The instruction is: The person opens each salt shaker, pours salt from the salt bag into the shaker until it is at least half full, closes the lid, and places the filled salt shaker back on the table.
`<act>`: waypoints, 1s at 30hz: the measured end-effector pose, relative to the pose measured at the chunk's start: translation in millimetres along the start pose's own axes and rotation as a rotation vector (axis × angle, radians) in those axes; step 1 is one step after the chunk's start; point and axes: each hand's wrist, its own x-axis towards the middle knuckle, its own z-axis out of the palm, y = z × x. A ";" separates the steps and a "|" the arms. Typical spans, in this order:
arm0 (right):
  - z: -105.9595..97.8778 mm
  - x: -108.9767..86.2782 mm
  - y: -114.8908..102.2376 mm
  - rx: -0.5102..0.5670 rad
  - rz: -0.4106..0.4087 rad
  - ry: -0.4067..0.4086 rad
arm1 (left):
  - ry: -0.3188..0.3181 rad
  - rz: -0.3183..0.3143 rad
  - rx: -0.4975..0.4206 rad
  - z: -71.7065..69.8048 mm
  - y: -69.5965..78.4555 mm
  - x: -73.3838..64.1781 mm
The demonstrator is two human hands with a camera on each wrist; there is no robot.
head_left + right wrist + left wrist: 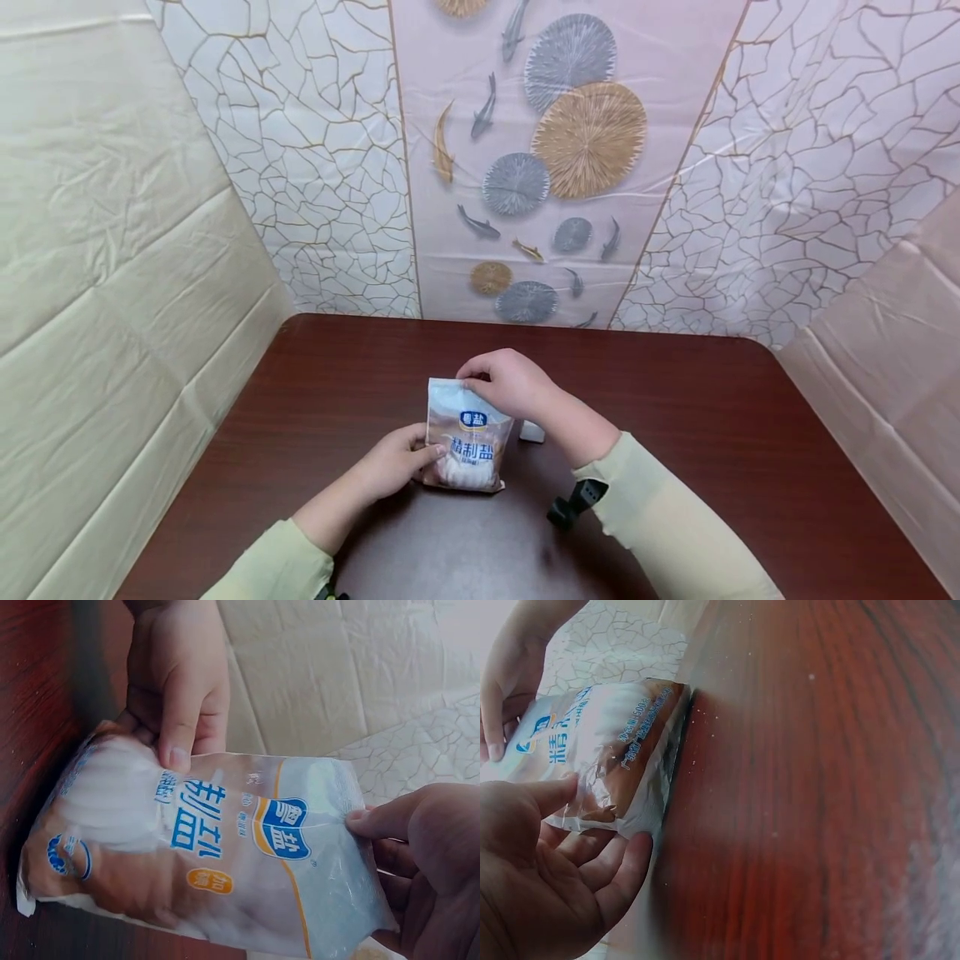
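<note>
A plastic bag of salt with blue lettering stands upright on the dark table in the head view. Its lower left side is gripped by my left hand, thumb on the printed front and fingers behind. At the top edge my right hand pinches the pale upper part of the bag. The right wrist view shows the bag between both hands, with the right thumb on its front near the top seal. In the left wrist view the bag's bottom edge rests on the table.
Behind the bag, partly hidden by the right hand, lies a small white object of unclear kind. Tiny white specks dot the table beside the bag. Patterned cloth walls enclose the back and sides of the table.
</note>
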 end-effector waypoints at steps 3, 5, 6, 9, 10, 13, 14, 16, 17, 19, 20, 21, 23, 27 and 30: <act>3.2 7.1 3.1 -0.008 0.015 -0.004 | 0.004 -0.011 -0.028 0.1 0.4 0.4; 5.7 12.3 5.4 -0.016 0.021 -0.008 | 0.014 -0.015 -0.033 0.3 1.1 0.5; 7.0 14.8 6.4 -0.022 0.025 -0.008 | 0.019 -0.015 -0.028 0.5 1.0 0.4; 10.9 21.4 9.7 -0.035 0.037 -0.012 | 0.039 -0.026 -0.015 0.9 1.3 0.6; 12.3 23.4 10.8 -0.041 0.041 -0.013 | 0.048 -0.029 -0.009 0.9 1.4 0.7; 17.0 28.2 13.4 -0.059 0.050 -0.012 | 0.081 -0.039 0.013 1.2 0.4 1.5; 18.6 29.6 14.1 -0.068 0.049 -0.009 | 0.092 -0.043 0.023 1.3 -0.3 1.8; 22.4 32.2 15.6 -0.087 0.046 -0.005 | 0.110 -0.051 0.039 1.6 -0.9 1.8; 24.5 33.5 16.3 -0.095 0.046 -0.002 | 0.116 -0.056 0.042 1.9 -1.3 1.9; 28.6 36.0 17.3 -0.110 0.045 0.004 | 0.128 -0.070 0.047 2.6 -1.4 1.7; 30.8 37.3 17.8 -0.120 0.050 0.006 | 0.133 -0.075 0.047 3.1 -1.3 1.4; 33.0 38.4 18.1 -0.126 0.056 0.007 | 0.137 -0.080 0.045 3.7 -1.0 1.0; 37.3 40.8 18.7 -0.137 0.071 0.005 | 0.146 -0.093 0.036 4.6 -0.4 0.0; 45.0 44.8 19.5 -0.150 0.102 -0.009 | 0.161 -0.117 0.019 5.2 2.2 -3.0; 50.6 47.4 20.8 -0.152 0.130 -0.025 | 0.167 -0.114 0.010 5.1 2.8 -4.5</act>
